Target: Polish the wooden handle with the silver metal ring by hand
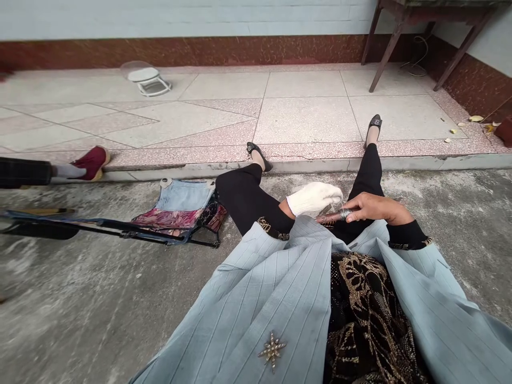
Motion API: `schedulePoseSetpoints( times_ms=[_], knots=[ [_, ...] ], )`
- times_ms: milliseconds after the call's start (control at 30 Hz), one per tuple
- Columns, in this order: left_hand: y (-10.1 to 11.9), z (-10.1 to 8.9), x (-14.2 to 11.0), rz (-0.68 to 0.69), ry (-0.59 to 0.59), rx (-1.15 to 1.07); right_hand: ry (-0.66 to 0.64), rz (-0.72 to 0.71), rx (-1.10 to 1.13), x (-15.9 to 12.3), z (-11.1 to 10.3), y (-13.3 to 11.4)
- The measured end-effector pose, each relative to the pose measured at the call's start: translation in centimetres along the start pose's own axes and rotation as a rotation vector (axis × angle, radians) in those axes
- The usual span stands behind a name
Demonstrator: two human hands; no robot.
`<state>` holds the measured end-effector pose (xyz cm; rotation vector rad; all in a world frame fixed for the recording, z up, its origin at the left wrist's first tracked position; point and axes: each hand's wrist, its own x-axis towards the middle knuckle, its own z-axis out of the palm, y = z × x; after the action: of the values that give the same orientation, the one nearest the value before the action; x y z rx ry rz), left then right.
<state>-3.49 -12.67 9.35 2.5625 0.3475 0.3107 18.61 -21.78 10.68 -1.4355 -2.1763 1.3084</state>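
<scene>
Some wire (344, 214) is wound on the right hand's (368, 207) gripped stick (328, 218), loose end seemingly pinched by the left hand (316, 198).

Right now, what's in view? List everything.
rod: 1, brown, at lap
wire: uncounted, silvery, around rod
stool: 1, white, upper left
table: 1, brown, upper right
cable: 1, pale, under table
leaves: several, yellowish, right
folding chair: 1, multicoloured, left
other person's shoe: 1, red, left
walls: 2, pale, back and right
tiled floor: 1, pinkish, ahead
concrete: 1, grey, below
jacket: 1, blue, worn
trousers: 1 pair, black, worn
shoes: 2, black, worn
left hand: 1, white-gloved, by rod
right hand: 1, bare, holding rod
</scene>
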Motion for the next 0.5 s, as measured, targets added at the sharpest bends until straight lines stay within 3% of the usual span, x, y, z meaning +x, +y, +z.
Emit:
schedulePoseSetpoints(
  times_ms=[100, 200, 333, 500],
  knots=[
    [-0.7, 1.1, -0.1, -0.048, 0.046, -0.398, 0.041, -0.05, 0.258, -0.7, -0.4, -0.3],
    [-1.2, 2.8, -0.2, -0.176, 0.04, -0.562, 0.316, -0.065, 0.417, -0.6, -0.6, -0.1],
    [-1.5, 4.2, -0.1, -0.176, -0.023, -0.531, 0.564, 0.025, 0.447, 0.4, -0.5, 0.7],
    [-1.4, 4.3, 0.2, -0.099, -0.121, -0.422, 0.659, 0.145, 0.194, 1.3, -0.1, 1.7]
  ],
)
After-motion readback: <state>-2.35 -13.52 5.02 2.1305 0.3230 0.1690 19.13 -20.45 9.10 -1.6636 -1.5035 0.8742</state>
